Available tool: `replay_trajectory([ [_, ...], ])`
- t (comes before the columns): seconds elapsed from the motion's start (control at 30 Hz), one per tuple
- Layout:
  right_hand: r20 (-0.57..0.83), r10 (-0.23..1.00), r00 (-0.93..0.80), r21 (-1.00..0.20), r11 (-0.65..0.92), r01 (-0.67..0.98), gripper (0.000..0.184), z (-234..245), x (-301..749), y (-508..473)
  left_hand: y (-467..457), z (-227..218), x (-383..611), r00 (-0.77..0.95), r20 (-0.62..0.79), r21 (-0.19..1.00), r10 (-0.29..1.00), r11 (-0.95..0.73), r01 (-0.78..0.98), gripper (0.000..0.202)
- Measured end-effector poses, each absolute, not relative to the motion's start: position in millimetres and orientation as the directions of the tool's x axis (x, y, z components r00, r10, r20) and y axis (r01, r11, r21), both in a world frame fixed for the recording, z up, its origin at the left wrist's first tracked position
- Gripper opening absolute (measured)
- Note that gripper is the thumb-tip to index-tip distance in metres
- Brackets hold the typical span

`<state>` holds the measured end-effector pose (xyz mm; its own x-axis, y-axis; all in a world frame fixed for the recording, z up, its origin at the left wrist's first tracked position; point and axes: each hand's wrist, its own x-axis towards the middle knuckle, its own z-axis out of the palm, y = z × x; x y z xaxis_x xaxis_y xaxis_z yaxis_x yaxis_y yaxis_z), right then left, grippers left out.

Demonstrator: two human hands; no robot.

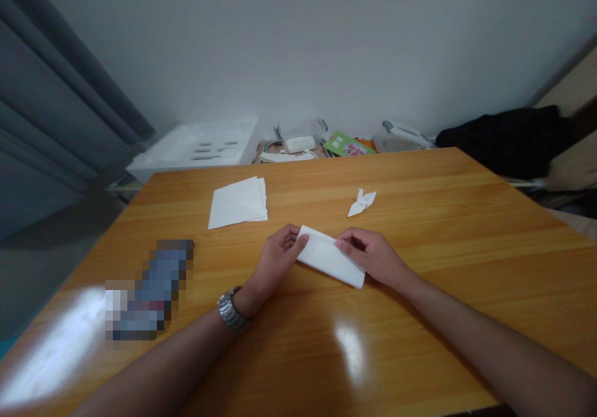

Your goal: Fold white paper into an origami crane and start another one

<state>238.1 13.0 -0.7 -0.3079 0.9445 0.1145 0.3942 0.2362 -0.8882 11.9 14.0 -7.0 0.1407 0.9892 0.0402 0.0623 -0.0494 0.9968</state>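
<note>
A folded white paper sheet (pixel 329 256) lies on the wooden table (pixel 420 230) between my hands. My left hand (pixel 275 261), with a metal watch on its wrist, pinches the paper's left end between thumb and fingers. My right hand (pixel 373 256) is closed on the paper's right part and presses it down. A stack of white paper sheets (pixel 237 202) lies further back on the left. A small folded white paper figure (pixel 361 202) sits behind my right hand.
A blurred-out flat object (pixel 149 292) lies on the table at the left. Behind the table, by the wall, are a white plastic tray (pixel 200 146), small clutter with a green booklet (pixel 347 145), and a dark cloth (pixel 508 137) at the right.
</note>
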Motion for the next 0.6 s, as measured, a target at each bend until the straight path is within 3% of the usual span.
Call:
replay_trajectory([
  [0.6, 0.073, 0.936, -0.344, -0.902, 0.209, 0.378, 0.02, -4.2, 238.9, 11.6, 13.2, -8.5, 10.3, 0.145, 0.062, 0.989, 0.987, -0.08, 0.122, 0.026],
])
